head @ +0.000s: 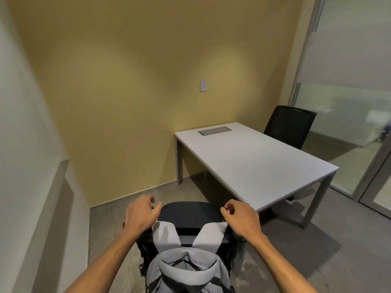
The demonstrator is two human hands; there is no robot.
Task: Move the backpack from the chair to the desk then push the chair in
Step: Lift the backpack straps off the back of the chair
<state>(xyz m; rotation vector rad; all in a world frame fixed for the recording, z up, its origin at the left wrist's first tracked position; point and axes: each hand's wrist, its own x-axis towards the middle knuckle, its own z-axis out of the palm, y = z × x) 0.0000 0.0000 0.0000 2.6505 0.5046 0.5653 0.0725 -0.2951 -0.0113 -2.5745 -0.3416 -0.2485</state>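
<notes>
A grey backpack (187, 269) sits on the seat of a black office chair (188, 212) at the bottom centre, and its two pale shoulder straps fan up against the backrest. My left hand (140, 214) hovers at the backrest's left top corner, above the left strap's end. At the right top corner my right hand (241, 216) hovers above the right strap. Both hands have loosely curled fingers with nothing visible between them. The white desk (254, 163) stands ahead to the right, its near corner just beyond my right hand.
A second black chair (289, 125) stands behind the desk's far side. A grey cable hatch (214, 130) is set into the desk near the yellow wall. Glass partitions and a door frame run along the right. A white wall with a ledge lies at left, over grey carpet.
</notes>
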